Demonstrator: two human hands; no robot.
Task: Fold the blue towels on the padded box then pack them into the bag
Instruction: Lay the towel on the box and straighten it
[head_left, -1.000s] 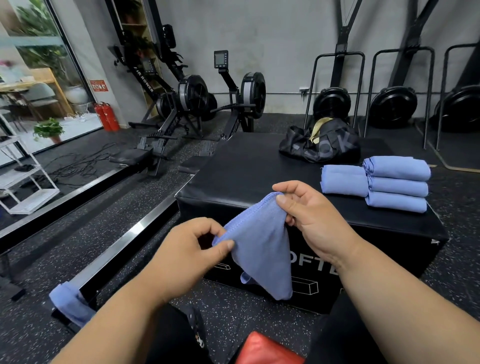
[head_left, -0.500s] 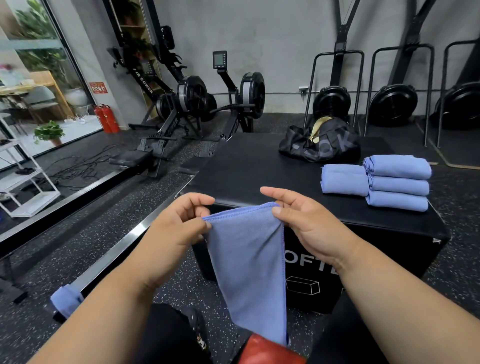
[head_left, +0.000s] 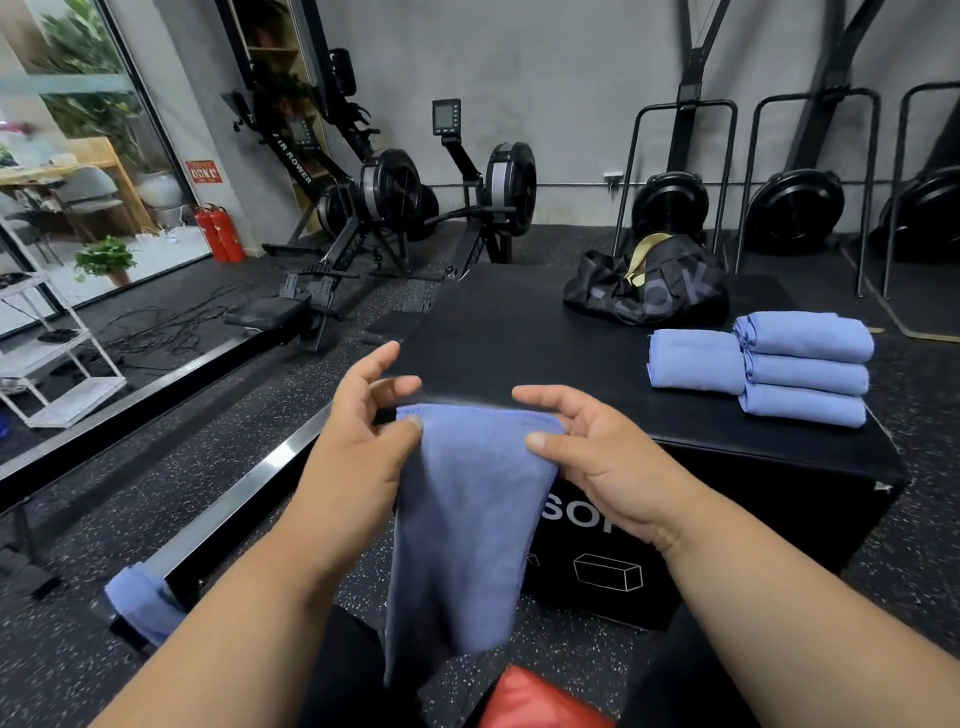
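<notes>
A blue towel (head_left: 462, 519) hangs down in front of the black padded box (head_left: 519, 343), stretched by its top edge. My left hand (head_left: 358, 447) pinches the top left corner, and my right hand (head_left: 597, 457) pinches the top right corner. On the right side of the box lie folded blue towels: a stack of three (head_left: 805, 369) and one more (head_left: 696, 361) beside it on the left. The black bag (head_left: 649, 286) sits at the box's far edge, a tan strap showing at its top.
Another blue towel (head_left: 137, 603) lies at the end of a metal rail on the floor at left. Rowing machines (head_left: 384, 208) stand behind the box, fan bikes along the back wall. A red object (head_left: 535, 701) is at the bottom edge.
The hands have risen and moved apart, spreading the towel's top edge flat. The towel now hangs longer and straighter than a second ago.
</notes>
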